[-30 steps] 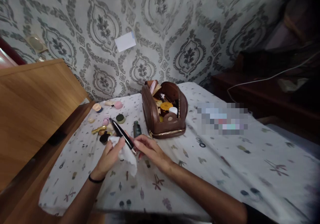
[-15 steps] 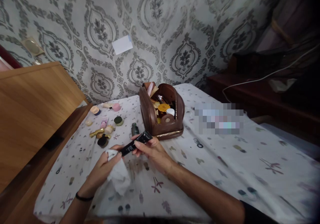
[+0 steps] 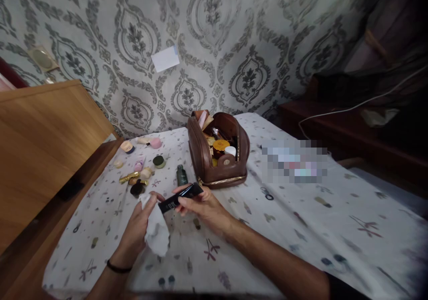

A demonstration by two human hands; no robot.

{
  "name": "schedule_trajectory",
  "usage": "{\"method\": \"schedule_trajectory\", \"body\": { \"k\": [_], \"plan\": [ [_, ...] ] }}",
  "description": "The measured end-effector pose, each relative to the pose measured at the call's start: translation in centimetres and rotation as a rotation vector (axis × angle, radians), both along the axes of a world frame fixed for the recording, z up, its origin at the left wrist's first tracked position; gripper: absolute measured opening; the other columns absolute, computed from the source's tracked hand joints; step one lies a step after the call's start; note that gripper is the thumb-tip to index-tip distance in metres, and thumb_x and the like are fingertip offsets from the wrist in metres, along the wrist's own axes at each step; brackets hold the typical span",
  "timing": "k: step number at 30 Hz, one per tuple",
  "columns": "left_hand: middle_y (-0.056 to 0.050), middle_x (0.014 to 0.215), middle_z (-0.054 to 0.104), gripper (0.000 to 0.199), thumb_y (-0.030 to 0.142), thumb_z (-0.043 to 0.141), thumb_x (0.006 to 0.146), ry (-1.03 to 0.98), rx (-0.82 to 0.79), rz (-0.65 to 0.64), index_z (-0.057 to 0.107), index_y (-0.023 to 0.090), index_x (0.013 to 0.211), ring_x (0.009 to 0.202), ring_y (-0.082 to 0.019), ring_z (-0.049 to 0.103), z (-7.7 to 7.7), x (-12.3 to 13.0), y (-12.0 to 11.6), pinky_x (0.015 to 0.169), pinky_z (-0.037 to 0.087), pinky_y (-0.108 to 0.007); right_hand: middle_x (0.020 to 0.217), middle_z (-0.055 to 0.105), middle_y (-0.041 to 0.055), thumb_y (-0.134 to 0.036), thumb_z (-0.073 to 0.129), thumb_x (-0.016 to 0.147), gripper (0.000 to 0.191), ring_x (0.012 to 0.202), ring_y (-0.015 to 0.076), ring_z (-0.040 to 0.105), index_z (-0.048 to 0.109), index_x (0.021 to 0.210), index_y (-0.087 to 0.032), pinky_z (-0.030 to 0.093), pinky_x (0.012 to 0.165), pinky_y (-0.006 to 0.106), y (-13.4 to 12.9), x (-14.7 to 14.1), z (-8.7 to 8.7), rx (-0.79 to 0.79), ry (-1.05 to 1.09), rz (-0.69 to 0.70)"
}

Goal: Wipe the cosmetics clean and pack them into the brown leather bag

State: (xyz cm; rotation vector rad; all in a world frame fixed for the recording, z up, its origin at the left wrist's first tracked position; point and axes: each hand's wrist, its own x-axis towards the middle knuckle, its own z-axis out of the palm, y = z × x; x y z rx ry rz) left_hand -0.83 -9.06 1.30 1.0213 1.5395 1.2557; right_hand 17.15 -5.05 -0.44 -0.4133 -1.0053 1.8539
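Between the thumb and fingers of my right hand (image 3: 200, 206) is a black tube (image 3: 179, 198) with small pale lettering, tilted up to the right. My left hand (image 3: 138, 224) grips a crumpled white cloth (image 3: 157, 231) that hangs down beside the tube's lower left end. Just beyond the tube, a dark green bottle (image 3: 181, 175) lies on the patterned white cover. Behind my right hand stands an open brown bag (image 3: 219, 173), holding an amber jar (image 3: 221, 146), a white-capped item (image 3: 230, 151) and other containers.
Left of the bag lie several small cosmetics: a green-lidded jar (image 3: 159, 161), a pink jar (image 3: 155, 143), gold tubes (image 3: 129, 177) and a black round item (image 3: 137, 188). A wooden panel (image 3: 50, 153) borders the left side. A blurred patch (image 3: 294, 159) covers something at right.
My left hand has drawn slightly left and away from the tube with the cloth, exposing more of the tube's lower end. My right hand still holds the tube. The view has shifted slightly.
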Motion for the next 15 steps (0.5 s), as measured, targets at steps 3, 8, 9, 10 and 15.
{"method": "schedule_trajectory", "body": {
  "k": [3,8,9,10,15],
  "plan": [
    [0.005,0.065,0.055,0.047,0.058,0.067,0.077,0.026,0.07,-0.104,0.058,0.021,0.106,0.052,-0.01,0.045,-0.21,-0.18,-0.04,0.046,0.035,-0.019,0.068,0.072,0.0002,-0.037,0.084,0.067,0.036,0.061,0.0094,0.065,0.074,0.095,-0.017,0.052,0.059,0.019,0.21,0.05,-0.05,-0.083,0.028,-0.079],
    [0.0,0.08,0.062,0.037,0.05,0.066,0.08,0.288,0.288,-0.136,0.058,0.019,0.098,0.062,-0.011,0.051,-0.55,-0.36,0.11,0.054,0.04,-0.02,0.065,0.072,0.0011,-0.037,0.084,0.068,0.036,0.058,0.0087,0.065,0.074,0.095,-0.017,0.052,0.059,0.019,0.61,0.16,-0.19,-0.189,0.078,-0.096],
    [0.001,0.073,0.059,0.037,0.052,0.065,0.08,0.297,0.283,-0.12,0.058,0.02,0.095,0.058,-0.011,0.049,-0.64,-0.34,0.2,0.051,0.038,-0.02,0.066,0.072,0.0011,-0.037,0.084,0.068,0.036,0.059,0.0086,0.065,0.074,0.096,-0.017,0.052,0.059,0.018,0.61,0.17,-0.2,-0.191,0.081,-0.094],
    [0.004,0.065,0.055,0.038,0.055,0.063,0.08,0.287,0.258,-0.099,0.058,0.02,0.093,0.054,-0.011,0.045,-0.71,-0.31,0.3,0.048,0.035,-0.021,0.066,0.072,0.001,-0.037,0.084,0.068,0.036,0.061,0.0088,0.066,0.074,0.096,-0.017,0.052,0.06,0.018,0.58,0.18,-0.18,-0.184,0.082,-0.093],
    [0.003,0.053,0.052,0.047,0.065,0.059,0.078,0.196,0.084,0.043,0.059,0.018,0.074,0.051,-0.014,0.046,-0.39,-0.19,0.86,0.048,0.035,-0.024,0.075,0.074,0.0011,-0.034,0.082,0.07,0.032,0.067,0.0111,0.068,0.074,0.097,-0.018,0.054,0.064,0.022,0.13,0.22,0.16,-0.021,0.009,-0.103]
  ]
}}
